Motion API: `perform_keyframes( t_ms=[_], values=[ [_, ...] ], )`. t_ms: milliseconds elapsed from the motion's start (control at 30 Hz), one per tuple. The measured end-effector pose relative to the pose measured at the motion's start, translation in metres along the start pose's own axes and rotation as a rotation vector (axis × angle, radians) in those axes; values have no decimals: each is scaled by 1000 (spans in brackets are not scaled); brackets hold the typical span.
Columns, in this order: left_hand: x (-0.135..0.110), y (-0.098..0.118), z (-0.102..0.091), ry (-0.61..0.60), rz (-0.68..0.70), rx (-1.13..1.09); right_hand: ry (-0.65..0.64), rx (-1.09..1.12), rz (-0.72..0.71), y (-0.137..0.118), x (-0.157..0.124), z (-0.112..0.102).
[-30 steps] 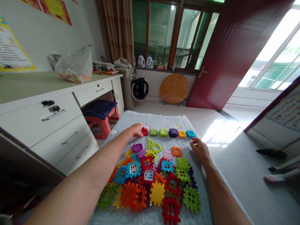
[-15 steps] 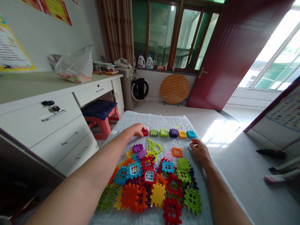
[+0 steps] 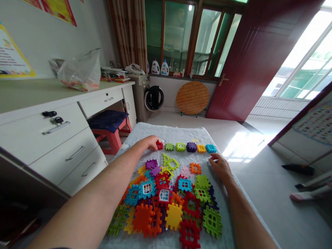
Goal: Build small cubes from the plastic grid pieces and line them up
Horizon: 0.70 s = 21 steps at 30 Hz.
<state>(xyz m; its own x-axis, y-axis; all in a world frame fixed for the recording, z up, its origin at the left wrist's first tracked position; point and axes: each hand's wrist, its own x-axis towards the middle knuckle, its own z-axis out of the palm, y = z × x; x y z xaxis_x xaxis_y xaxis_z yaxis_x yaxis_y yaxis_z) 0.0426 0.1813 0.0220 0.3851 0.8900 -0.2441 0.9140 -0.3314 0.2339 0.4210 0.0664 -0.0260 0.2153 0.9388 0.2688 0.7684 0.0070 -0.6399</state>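
My left hand [image 3: 151, 142] is closed on a red interlocking building block [image 3: 159, 145] at the left end of a row along the cloth's far side; its fingertips partly cover the block. To its right lie a light green block [image 3: 169, 147], a green window block [image 3: 181, 147], a purple block [image 3: 191, 147], a yellow block [image 3: 201, 148] and a blue block [image 3: 211, 148]. Just nearer than the blue one, my right hand [image 3: 220, 166] rests with bent fingers apart, holding nothing. Between my arms spreads a pile of mixed blocks, including a yellow square [image 3: 174, 216] and an orange frame [image 3: 195, 168].
A pale blue cloth [image 3: 176, 132] covers the table. Left stand a white desk [image 3: 59, 129] bearing a plastic bag [image 3: 83, 71], and a red stool [image 3: 114, 138] with a dark top. Beyond are a washing machine [image 3: 141, 98], a round wooden board [image 3: 193, 98] and a dark red door [image 3: 249, 62].
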Motion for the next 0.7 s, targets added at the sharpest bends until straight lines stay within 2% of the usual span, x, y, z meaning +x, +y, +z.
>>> perform_keyframes(
  t_ms=[700],
  values=[
    [2, 0, 1, -10, 6, 76, -6, 8, -6, 2, 0, 2]
  ],
)
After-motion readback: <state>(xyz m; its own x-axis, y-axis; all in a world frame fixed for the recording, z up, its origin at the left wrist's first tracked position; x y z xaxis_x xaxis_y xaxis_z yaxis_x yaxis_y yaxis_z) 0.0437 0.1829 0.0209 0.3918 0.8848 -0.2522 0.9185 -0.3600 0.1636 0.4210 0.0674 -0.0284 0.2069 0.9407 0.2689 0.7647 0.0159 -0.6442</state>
